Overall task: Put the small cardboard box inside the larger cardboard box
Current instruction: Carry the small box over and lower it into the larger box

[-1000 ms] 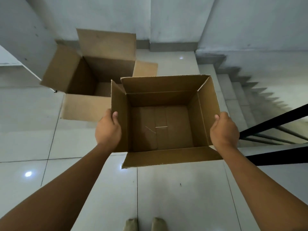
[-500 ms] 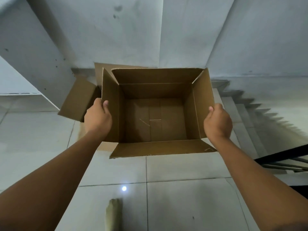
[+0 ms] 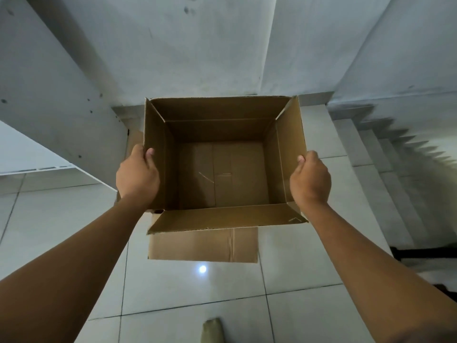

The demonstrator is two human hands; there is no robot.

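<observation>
Small cardboard box up in the air, centre frame, open side up, nothing inside. Left hand clamped on the 9 o'clock wall, thumb hooked over the rim, fingers presumably outside underneath. Right hand mirrored on the 3 o'clock wall, same thumb-over grip. Opposite-wall hold makes sense: keeps the carton level and leaves the bottom free for a straight drop. Top flaps splayed outward, near one at 6 o'clock hanging toward the body, so nothing folded in the way.

Larger cardboard box on the tile floor directly below, mostly hidden. Visible only as a flap poking out at 6 o'clock under the carried box, plus a sliver at 9 o'clock behind the left hand. Probably lined up over the opening, but can't confirm from this angle: rim fully occluded.

Stairs at 3 o'clock, well clear. Wall at 12 o'clock, close behind.

Likely next: lower straight down, watch splayed flaps for snagging on the bigger box's rim.
</observation>
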